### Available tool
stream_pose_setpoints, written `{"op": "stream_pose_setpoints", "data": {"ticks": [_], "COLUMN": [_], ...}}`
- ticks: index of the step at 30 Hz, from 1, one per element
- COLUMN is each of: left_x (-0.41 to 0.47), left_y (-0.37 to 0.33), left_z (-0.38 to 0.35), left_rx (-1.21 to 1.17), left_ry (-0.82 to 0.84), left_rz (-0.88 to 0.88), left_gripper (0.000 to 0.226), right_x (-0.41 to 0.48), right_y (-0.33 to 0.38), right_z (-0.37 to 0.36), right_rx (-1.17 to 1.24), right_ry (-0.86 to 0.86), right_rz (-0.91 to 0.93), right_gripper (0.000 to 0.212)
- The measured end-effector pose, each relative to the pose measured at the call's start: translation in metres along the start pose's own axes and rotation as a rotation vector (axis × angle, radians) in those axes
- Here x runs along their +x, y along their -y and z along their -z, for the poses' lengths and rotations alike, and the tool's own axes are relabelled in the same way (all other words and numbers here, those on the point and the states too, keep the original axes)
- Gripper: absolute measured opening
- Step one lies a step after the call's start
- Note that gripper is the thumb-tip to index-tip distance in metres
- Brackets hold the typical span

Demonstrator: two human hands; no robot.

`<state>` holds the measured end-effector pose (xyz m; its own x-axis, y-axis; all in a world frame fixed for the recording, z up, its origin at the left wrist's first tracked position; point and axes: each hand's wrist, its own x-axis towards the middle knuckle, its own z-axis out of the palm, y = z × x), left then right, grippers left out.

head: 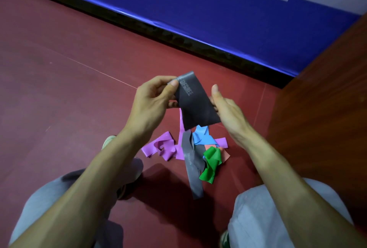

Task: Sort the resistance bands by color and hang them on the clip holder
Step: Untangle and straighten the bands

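**One pinch holds the dark band, and a look-alike waits below**

The left hand [153, 99] pinches the top corner of the black band [195, 103] between thumb and fingers, above the pile on the floor [69, 69]. The right hand [224, 109] has its thumb lifted clear and its fingers behind the band's edge; whether they grip is unclear. If that pinch loosens, the band likely drops back among the purple band [160, 146] and green band [210, 164]. The grey band [191, 164] looks close in shade, so the two could be mis-sorted. No clip holder is in view.

Black band [195, 105] held aloft above tangled coloured bands [190, 150].
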<state>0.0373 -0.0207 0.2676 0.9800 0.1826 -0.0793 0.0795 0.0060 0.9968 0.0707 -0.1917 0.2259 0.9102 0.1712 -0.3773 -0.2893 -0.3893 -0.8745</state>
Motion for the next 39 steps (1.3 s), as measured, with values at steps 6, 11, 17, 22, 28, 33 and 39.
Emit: {"op": "stream_pose_setpoints", "data": {"ticks": [6, 11, 17, 22, 28, 33, 39], "left_x": [0.003, 0.005, 0.005, 0.007, 0.006, 0.006, 0.006], "left_y": [0.000, 0.002, 0.001, 0.001, -0.003, -0.004, -0.003], "left_z": [0.003, 0.008, 0.010, 0.011, 0.008, 0.008, 0.010], "left_rx": [-0.061, -0.042, -0.026, 0.025, 0.039, 0.096, 0.101], "left_ry": [-0.126, -0.170, -0.140, -0.182, -0.171, -0.138, -0.142], "left_rz": [0.056, 0.099, 0.095, 0.113, 0.036, -0.033, -0.054], "left_gripper": [0.025, 0.036, 0.020, 0.015, 0.009, 0.010, 0.010], "right_x": [0.005, 0.001, -0.004, -0.004, -0.005, -0.006, -0.005], "right_y": [-0.009, -0.010, -0.009, -0.009, -0.008, -0.007, -0.008], "right_z": [-0.005, -0.013, -0.008, -0.006, -0.007, -0.009, -0.012], "right_rx": [-0.013, -0.020, 0.081, 0.084, 0.155, 0.053, 0.046], "right_ry": [0.119, 0.240, 0.225, 0.223, 0.214, 0.290, 0.270], "right_rz": [0.075, 0.207, 0.193, 0.237, 0.203, 0.224, 0.228], "right_gripper": [0.103, 0.068, 0.014, 0.029, 0.038, 0.042, 0.039]}}
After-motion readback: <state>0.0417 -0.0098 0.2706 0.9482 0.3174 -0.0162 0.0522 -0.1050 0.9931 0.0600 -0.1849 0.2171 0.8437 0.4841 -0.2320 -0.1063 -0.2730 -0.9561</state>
